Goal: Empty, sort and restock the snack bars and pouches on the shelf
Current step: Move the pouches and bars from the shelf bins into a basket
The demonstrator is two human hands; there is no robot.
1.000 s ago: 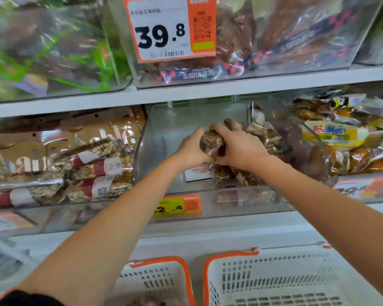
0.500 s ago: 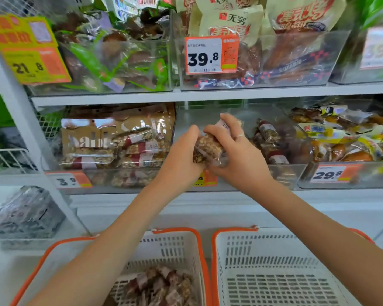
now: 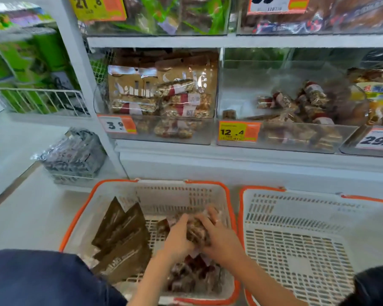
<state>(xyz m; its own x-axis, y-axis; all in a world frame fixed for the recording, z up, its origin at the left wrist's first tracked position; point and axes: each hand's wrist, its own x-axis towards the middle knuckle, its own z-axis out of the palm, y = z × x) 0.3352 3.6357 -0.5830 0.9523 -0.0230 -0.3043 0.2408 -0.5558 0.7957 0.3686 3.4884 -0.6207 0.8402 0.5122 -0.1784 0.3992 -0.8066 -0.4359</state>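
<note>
My left hand [image 3: 178, 238] and my right hand [image 3: 219, 235] together hold a bundle of wrapped snack bars [image 3: 196, 231] low inside the left basket [image 3: 98, 195], a white one with an orange rim. Under them lies a pile of the same red-banded bars [image 3: 192, 277]. Brown pouches [image 3: 122, 235] lean against the basket's left side. On the shelf, the middle clear bin [image 3: 237, 102] with the 12.4 tag [image 3: 238, 131] keeps several bars [image 3: 296, 107] at its right. The left bin [image 3: 162, 100] holds nut bars and brown pouches.
A second white basket [image 3: 296, 244] stands to the right with nothing in it. A bin of yellow-wrapped snacks [image 3: 376, 100] sits at far right. A wire rack [image 3: 42, 100] and dark packets [image 3: 73, 155] are at left. Upper shelf bins [image 3: 157, 16] hang overhead.
Both hands carried the bundle of bars from the middle shelf bin down into the left basket. My view dropped and tilted toward the baskets.
</note>
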